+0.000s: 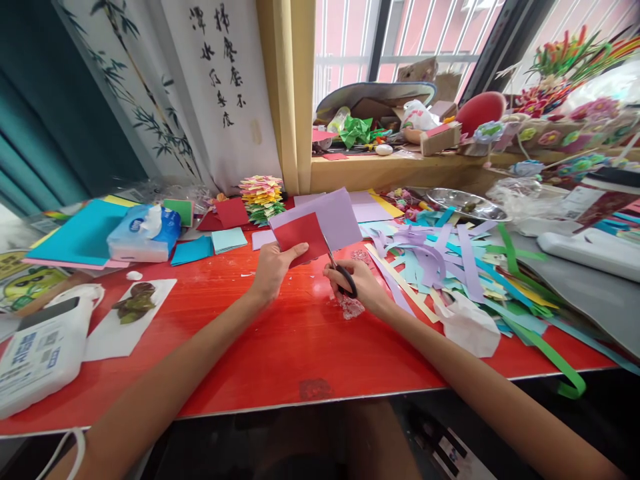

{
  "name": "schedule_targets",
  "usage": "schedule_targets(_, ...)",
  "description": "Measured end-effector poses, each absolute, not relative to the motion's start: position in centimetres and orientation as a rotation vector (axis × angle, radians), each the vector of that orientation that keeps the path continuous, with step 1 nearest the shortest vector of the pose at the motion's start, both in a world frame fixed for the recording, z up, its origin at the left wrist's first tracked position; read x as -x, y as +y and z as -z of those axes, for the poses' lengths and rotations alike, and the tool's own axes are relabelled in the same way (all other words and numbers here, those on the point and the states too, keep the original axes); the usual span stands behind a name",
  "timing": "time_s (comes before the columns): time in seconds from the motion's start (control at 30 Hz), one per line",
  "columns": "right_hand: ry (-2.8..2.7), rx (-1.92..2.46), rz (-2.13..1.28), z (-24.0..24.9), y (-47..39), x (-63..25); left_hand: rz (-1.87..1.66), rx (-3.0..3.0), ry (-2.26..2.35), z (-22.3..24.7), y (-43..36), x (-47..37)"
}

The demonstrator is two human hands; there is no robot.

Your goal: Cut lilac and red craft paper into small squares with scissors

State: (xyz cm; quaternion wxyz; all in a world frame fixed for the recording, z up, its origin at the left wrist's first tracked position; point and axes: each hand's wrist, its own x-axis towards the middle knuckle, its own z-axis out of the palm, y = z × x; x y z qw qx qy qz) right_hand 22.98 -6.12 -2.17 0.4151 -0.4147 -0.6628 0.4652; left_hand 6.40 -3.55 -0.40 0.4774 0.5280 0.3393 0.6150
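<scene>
My left hand pinches a red paper square together with a larger lilac sheet lying behind it. Both are held up over the red table. In my right hand is a pair of scissors with black handles. Their blades meet the papers at the right edge of the red square; how far they are spread is hard to see. My right fingers are wrapped round the handles.
Cut paper strips pile up on the right, near a crumpled tissue and a metal dish. At left are a tissue pack, blue paper and a white box. A folded-paper stack stands behind.
</scene>
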Motion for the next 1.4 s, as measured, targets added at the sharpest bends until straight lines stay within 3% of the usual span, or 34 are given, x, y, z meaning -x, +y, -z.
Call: schedule_targets(1.4,-1.543,1.120,-1.174,2.02,-6.20,-22.68,-1.434,-1.295,0.849,0.38,-4.12,-6.86)
